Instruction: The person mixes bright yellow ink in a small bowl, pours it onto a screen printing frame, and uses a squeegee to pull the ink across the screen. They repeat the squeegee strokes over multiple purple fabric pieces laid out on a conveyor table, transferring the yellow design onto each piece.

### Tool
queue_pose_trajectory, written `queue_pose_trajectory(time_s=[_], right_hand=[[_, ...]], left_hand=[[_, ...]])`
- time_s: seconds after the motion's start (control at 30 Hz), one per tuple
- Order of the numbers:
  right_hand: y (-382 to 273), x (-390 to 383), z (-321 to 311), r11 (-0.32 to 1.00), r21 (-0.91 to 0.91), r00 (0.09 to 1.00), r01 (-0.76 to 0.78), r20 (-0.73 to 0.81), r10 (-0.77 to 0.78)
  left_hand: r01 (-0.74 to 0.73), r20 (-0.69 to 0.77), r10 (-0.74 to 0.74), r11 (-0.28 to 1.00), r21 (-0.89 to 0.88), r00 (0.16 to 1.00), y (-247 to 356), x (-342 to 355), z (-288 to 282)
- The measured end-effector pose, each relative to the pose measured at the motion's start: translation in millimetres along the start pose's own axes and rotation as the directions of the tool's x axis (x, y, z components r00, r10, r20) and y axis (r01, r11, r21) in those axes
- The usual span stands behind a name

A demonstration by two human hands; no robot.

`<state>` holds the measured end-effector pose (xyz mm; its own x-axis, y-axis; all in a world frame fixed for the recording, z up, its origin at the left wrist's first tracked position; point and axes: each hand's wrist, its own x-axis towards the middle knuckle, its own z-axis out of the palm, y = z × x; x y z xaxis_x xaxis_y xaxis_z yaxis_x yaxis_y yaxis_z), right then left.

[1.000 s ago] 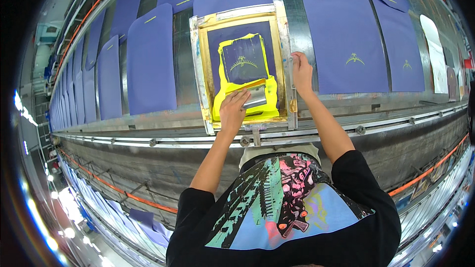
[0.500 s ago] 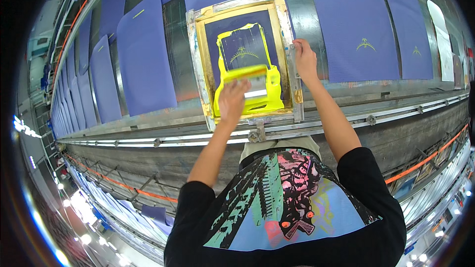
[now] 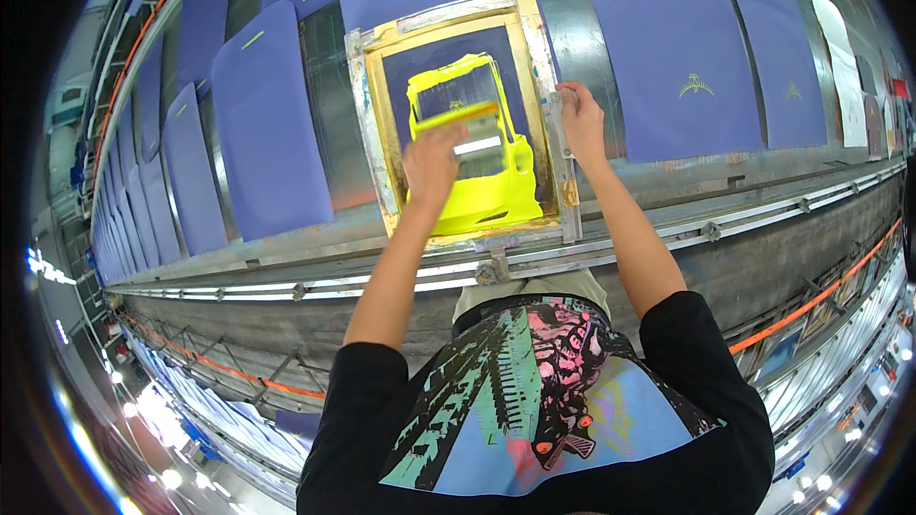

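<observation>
A screen-printing frame (image 3: 370, 124) with a worn wooden and metal border lies on the table before me. Bright yellow ink (image 3: 501, 202) coats the near part of its mesh and runs up both sides around a dark window. My left hand (image 3: 431, 167) is closed on a squeegee (image 3: 480, 133), which stands across the middle of the mesh and is slightly blurred. Part of the printed arc design shows just beyond the squeegee's yellow-smeared edge. My right hand (image 3: 582, 121) grips the frame's right side near a metal bar (image 3: 561, 157).
Purple sheets (image 3: 270, 124) lie in a long row on the table, and some on the right (image 3: 682, 48) bear a small yellow arc print. A metal rail (image 3: 401, 281) runs along the near table edge. White pieces (image 3: 840, 67) lie at the far right.
My left hand has pushed the squeegee away from me over the mesh, covering more of the arc design. My right hand stays on the frame. The whole view has shifted slightly.
</observation>
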<state>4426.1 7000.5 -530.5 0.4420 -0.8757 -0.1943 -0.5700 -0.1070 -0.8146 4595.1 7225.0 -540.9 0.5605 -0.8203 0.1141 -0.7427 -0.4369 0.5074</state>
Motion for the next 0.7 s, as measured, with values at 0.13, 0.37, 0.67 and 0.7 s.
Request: queue_pose_trajectory(time_s=[0.13,0.37,0.67,0.7], right_hand=[[-1,0,-3,1.000,-0.028,1.000,-0.011,0.010,0.011],[1,0,-1,0.998,-0.016,0.998,0.060,0.002,-0.060],[8,2,-3,0.999,0.022,0.999,0.040,-0.031,-0.039],[13,4,-3,0.999,0.024,0.998,0.043,-0.039,-0.043]], left_hand=[[-0.012,-0.030,0.012,1.000,-0.027,0.999,17,-35,-11],[0.263,0.290,-0.217,0.956,-0.129,0.932,-44,124,-40],[0.171,0.225,-0.189,0.980,0.098,0.956,14,41,-14],[0.185,0.259,-0.215,0.974,0.134,0.942,28,24,-20]])
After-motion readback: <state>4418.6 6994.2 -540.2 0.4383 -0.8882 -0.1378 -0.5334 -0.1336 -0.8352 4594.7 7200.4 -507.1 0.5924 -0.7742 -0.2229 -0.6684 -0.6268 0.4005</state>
